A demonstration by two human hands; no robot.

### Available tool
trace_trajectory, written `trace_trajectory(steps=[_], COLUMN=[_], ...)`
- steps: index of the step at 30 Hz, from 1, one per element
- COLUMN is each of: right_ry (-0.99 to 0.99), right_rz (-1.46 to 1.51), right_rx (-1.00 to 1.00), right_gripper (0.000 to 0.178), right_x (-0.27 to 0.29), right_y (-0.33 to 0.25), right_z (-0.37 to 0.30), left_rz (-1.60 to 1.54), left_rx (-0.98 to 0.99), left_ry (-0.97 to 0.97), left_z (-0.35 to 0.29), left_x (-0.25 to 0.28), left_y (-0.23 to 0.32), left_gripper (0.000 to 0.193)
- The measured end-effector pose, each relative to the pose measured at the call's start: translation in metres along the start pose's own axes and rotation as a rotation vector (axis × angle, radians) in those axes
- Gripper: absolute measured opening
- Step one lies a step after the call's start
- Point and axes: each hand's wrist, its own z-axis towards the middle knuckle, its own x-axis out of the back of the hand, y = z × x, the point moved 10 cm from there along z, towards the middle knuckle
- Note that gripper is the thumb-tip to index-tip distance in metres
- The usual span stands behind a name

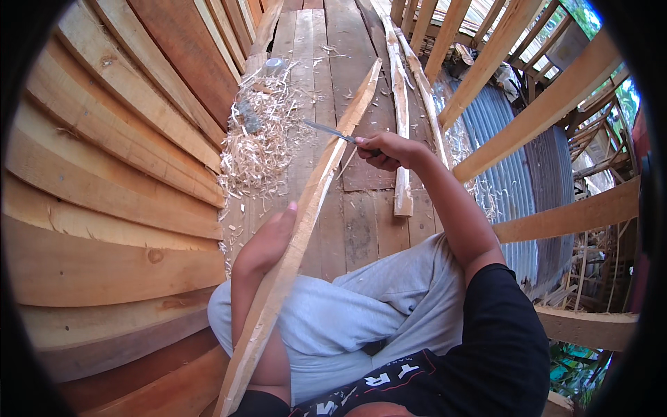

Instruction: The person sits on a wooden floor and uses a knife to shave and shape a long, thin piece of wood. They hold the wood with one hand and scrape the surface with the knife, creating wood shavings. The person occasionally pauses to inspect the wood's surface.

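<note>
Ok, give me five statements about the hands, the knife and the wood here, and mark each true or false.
1. The right hand grips a knife whose blade lies against the long wooden slat. True.
2. The left hand is lifted clear of the slat. False: it rests against the slat's left edge, steadying it.
3. A pile of wood shavings lies on the plank floor, left of the slat. True.
4. The slat lies flat on the floor, away from the person. False: it runs from the person's lap up across the floor.
5. Corrugated metal sheeting shows beyond the railing on the right. True.
</note>
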Motion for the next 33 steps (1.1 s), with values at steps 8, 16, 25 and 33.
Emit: trace_trajectory(steps=[8,16,25,33], right_ry=[0.663,0.845,1.053,0.749], right_rz=[-0.78,-0.912,-1.063,-0.99], right_rx=[0.199,0.223,0.338,0.422], right_gripper=[0.047,0.036,0.034,0.04], right_x=[0.006,-0.009,-0.02,-0.016], right_y=[-0.052,-0.068,-0.083,-0.085], right_z=[-0.025,-0.052,-0.068,-0.046], left_rz=[-0.073,-0.065,-0.101,-0.011], left_rx=[0.058,0.088,0.037,0.004], left_ry=[-0.018,0.009,-0.025,-0.034], left_z=[-0.002,-0.004,-0.006,-0.002], left_x=[0.0,-0.002,0.0,-0.001], left_y=[-0.006,-0.002,0.003,0.0], left_gripper=[0.055,0.054,0.055,0.056])
